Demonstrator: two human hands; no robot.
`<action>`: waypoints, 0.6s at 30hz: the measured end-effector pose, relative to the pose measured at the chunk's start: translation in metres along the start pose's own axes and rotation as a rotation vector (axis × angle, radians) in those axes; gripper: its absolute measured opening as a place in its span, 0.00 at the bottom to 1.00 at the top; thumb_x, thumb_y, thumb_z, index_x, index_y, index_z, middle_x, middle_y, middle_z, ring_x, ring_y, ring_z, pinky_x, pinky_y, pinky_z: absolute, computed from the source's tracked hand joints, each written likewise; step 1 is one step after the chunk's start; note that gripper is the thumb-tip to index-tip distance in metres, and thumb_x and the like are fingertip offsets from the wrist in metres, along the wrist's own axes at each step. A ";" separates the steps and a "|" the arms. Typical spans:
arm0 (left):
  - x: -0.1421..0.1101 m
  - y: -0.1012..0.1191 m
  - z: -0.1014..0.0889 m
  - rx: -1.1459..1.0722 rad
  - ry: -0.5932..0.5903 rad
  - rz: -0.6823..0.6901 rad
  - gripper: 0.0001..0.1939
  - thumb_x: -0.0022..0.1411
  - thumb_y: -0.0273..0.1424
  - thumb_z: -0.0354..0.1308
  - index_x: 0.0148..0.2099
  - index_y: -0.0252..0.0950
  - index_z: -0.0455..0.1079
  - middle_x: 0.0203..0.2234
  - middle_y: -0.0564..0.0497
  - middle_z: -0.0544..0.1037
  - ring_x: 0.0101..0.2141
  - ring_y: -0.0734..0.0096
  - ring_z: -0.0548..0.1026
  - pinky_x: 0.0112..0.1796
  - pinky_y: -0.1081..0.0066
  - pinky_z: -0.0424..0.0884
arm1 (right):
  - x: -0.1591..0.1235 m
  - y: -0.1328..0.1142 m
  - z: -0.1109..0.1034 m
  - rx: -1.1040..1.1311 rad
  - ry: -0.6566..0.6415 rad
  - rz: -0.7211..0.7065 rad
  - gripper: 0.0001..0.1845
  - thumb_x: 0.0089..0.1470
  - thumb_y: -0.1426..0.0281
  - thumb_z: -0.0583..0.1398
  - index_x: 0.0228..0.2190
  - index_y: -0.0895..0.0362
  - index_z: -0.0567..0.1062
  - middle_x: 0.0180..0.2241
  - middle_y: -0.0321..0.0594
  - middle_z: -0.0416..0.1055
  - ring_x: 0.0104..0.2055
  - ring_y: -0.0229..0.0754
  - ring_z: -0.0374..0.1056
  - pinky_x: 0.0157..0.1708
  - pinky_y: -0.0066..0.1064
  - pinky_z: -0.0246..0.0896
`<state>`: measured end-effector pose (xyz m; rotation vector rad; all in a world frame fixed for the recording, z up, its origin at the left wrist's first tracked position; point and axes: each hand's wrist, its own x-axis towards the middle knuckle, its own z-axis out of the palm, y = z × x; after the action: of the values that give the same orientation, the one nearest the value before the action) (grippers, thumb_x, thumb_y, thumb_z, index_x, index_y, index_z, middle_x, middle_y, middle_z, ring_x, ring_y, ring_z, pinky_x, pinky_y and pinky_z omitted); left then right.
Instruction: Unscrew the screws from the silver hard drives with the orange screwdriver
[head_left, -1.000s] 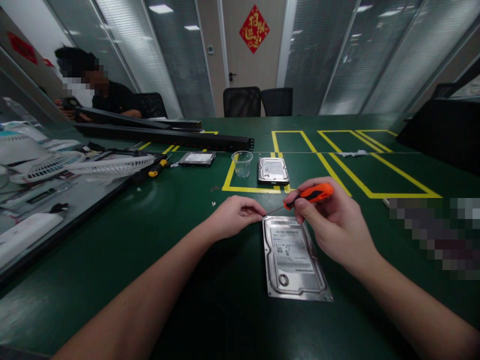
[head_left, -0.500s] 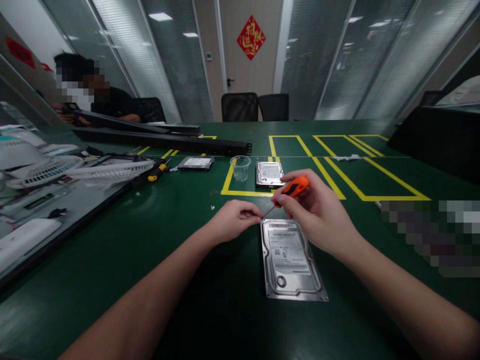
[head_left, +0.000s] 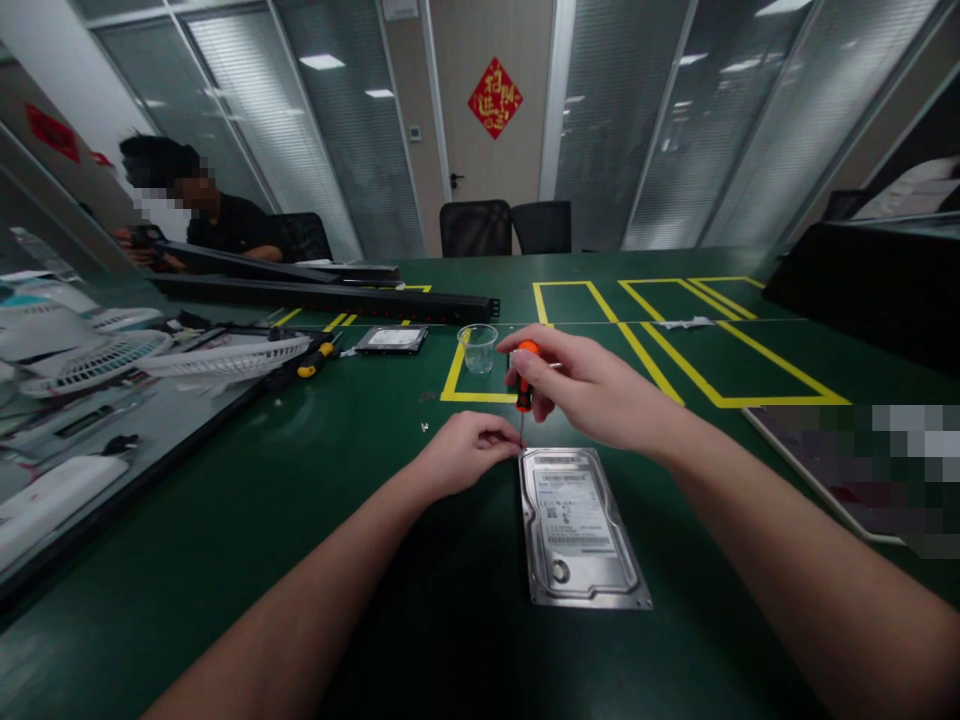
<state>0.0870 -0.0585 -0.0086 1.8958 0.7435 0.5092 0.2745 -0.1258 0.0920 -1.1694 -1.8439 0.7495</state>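
Note:
A silver hard drive (head_left: pixel 576 525) lies label-up on the green table (head_left: pixel 315 480) in front of me. My right hand (head_left: pixel 592 390) grips an orange-handled screwdriver (head_left: pixel 525 385), held upright with its thin shaft pointing down at the drive's far left corner. My left hand (head_left: pixel 465 450) rests on the table just left of that corner, fingers pinched together at the shaft's tip; whether they hold anything is too small to see.
A clear plastic cup (head_left: pixel 478 347) stands inside yellow tape lines (head_left: pixel 480 395). Another hard drive (head_left: pixel 391 340) and a yellow-handled tool (head_left: pixel 315 358) lie farther left. A long black bar (head_left: pixel 330 297), fan grilles (head_left: pixel 217 355) and a seated person (head_left: pixel 210 215) occupy the far left.
My right hand swung the screwdriver from nearly flat to upright and moved left, over the drive's far left corner. The left hand stayed pinched at the tip. The view tilted slightly.

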 end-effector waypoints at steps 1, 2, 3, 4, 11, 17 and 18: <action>0.000 0.000 0.000 -0.001 0.000 0.002 0.05 0.65 0.26 0.63 0.41 0.32 0.81 0.37 0.46 0.86 0.39 0.65 0.83 0.45 0.68 0.77 | 0.000 0.000 0.001 -0.014 0.020 -0.013 0.12 0.72 0.62 0.56 0.46 0.55 0.75 0.36 0.38 0.74 0.28 0.37 0.72 0.28 0.32 0.69; 0.000 -0.001 0.000 -0.002 0.000 0.005 0.05 0.65 0.25 0.63 0.41 0.32 0.81 0.37 0.46 0.86 0.39 0.65 0.83 0.45 0.68 0.77 | 0.000 0.000 0.001 -0.018 0.037 -0.023 0.11 0.72 0.62 0.57 0.45 0.55 0.75 0.36 0.38 0.74 0.28 0.37 0.72 0.28 0.32 0.69; 0.000 -0.001 0.000 -0.002 0.000 0.010 0.05 0.65 0.25 0.63 0.41 0.32 0.81 0.37 0.46 0.86 0.39 0.65 0.83 0.46 0.68 0.77 | -0.001 0.000 0.002 -0.014 0.046 -0.029 0.10 0.71 0.62 0.58 0.45 0.55 0.75 0.36 0.38 0.75 0.28 0.37 0.71 0.28 0.32 0.69; 0.000 -0.002 -0.001 0.001 -0.002 0.015 0.05 0.65 0.25 0.63 0.41 0.32 0.81 0.37 0.46 0.85 0.39 0.65 0.83 0.46 0.68 0.77 | -0.001 0.001 0.003 -0.007 0.049 -0.029 0.10 0.71 0.62 0.58 0.45 0.55 0.75 0.36 0.38 0.75 0.28 0.37 0.71 0.28 0.32 0.70; 0.000 -0.002 -0.001 -0.006 -0.014 0.041 0.05 0.66 0.27 0.64 0.42 0.32 0.80 0.36 0.47 0.84 0.37 0.67 0.81 0.43 0.69 0.75 | -0.003 0.003 0.002 0.003 0.066 -0.051 0.07 0.70 0.64 0.59 0.46 0.52 0.73 0.32 0.33 0.71 0.27 0.38 0.71 0.28 0.32 0.70; -0.001 -0.002 0.000 0.030 0.001 0.070 0.05 0.66 0.28 0.63 0.41 0.33 0.79 0.35 0.48 0.83 0.36 0.68 0.80 0.41 0.70 0.74 | -0.003 0.005 -0.003 -0.004 0.032 -0.063 0.10 0.72 0.63 0.58 0.49 0.53 0.74 0.32 0.34 0.73 0.27 0.38 0.74 0.29 0.32 0.71; -0.001 -0.002 0.000 0.035 -0.001 0.074 0.05 0.66 0.28 0.63 0.41 0.33 0.79 0.35 0.48 0.83 0.36 0.68 0.80 0.41 0.70 0.74 | -0.003 0.005 -0.004 -0.001 0.019 -0.063 0.12 0.72 0.62 0.57 0.50 0.53 0.75 0.32 0.34 0.73 0.28 0.38 0.75 0.30 0.33 0.71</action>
<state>0.0859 -0.0586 -0.0104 1.9613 0.6877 0.5441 0.2809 -0.1261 0.0891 -1.1098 -1.8568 0.6995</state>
